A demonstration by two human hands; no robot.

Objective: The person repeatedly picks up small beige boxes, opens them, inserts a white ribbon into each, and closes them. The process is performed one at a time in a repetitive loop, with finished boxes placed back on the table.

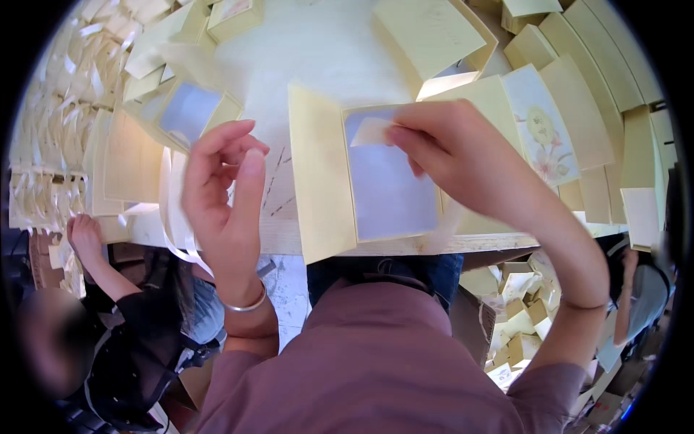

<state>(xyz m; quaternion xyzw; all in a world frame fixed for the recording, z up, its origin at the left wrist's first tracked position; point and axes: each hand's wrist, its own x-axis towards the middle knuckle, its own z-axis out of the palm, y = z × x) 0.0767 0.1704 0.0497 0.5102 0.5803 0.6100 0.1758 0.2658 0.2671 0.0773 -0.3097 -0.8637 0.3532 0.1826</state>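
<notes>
A cream cardboard box [396,192] lies open in front of me at the table's near edge. Its inside is pale blue-white, and its lid [318,173] is folded out to the left. Over the far end of the box, my right hand [441,145] pinches a small cream piece of paper [371,133] between thumb and fingers. My left hand [228,188] is raised left of the lid, apart from it. Its fingers are loosely curled with the thumb away from the palm, and I see nothing in it. White ribbon [173,210] hangs beside and behind that hand.
Cream boxes stand at the far left [191,112], the far middle [434,36] and the right, one with a flower print [542,126]. Many ribboned pieces [79,108] cover the left side. A co-worker's hand [87,235] is at lower left; another person [643,289] is at right.
</notes>
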